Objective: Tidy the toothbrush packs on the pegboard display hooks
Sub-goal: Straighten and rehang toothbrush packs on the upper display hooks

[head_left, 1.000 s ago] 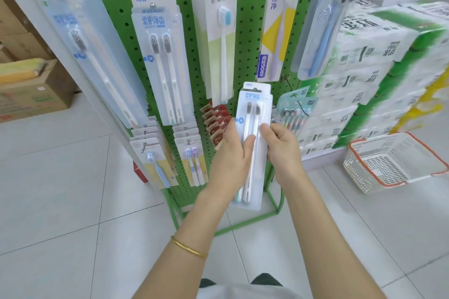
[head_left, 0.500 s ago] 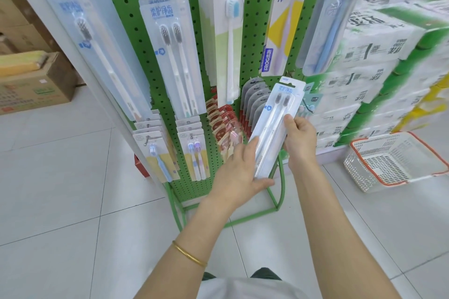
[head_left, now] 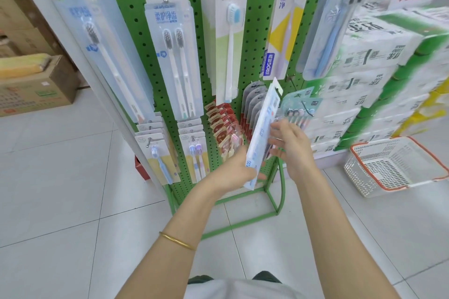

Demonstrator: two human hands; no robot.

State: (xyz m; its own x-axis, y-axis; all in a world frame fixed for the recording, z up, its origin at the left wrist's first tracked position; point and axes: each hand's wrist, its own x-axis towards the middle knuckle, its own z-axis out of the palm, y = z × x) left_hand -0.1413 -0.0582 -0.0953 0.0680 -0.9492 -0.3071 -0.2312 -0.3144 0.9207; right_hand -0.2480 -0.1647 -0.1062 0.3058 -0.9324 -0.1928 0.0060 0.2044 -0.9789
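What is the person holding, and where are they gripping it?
A toothbrush pack, gripped at its lower end by the left hand. The right hand is open beside the pack's middle, gripping nothing.

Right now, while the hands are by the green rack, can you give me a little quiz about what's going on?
1. Which hand grips the lower end of the loose toothbrush pack? A) left B) right
2. True or false: that pack hangs on a hook.
3. Fill in: the pegboard is ____.
Key: 1 A, the left hand; the right hand is open beside the pack. 2 False. 3 green.
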